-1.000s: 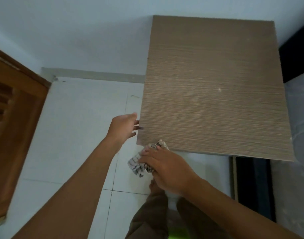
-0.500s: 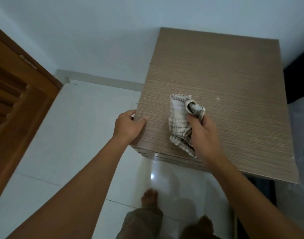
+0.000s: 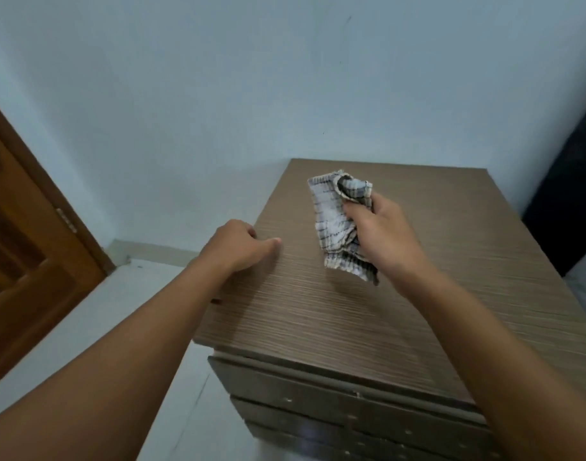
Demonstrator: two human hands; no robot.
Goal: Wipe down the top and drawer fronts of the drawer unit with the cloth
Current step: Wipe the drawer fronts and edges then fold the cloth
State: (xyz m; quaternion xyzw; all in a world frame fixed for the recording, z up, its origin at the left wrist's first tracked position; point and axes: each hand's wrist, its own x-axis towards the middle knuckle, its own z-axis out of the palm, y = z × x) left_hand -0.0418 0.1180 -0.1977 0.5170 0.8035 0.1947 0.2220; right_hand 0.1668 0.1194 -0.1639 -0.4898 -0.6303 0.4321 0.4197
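Checked cloth [image 3: 338,227] soft, light, bunched in right hand [image 3: 381,237]; left hand [image 3: 238,247] curled, gripping edge of drawer unit [image 3: 318,321].

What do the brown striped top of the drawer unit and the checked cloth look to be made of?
Brown striped top of the drawer unit: likely wood-grain laminate over board, matt; the fine lines run very evenly. Checked cloth, gripped in the right hand: soft woven fabric, probably cotton; it crumples and hangs limp.

The lower drawer fronts [image 3: 368,437] are blurred and cut off below.
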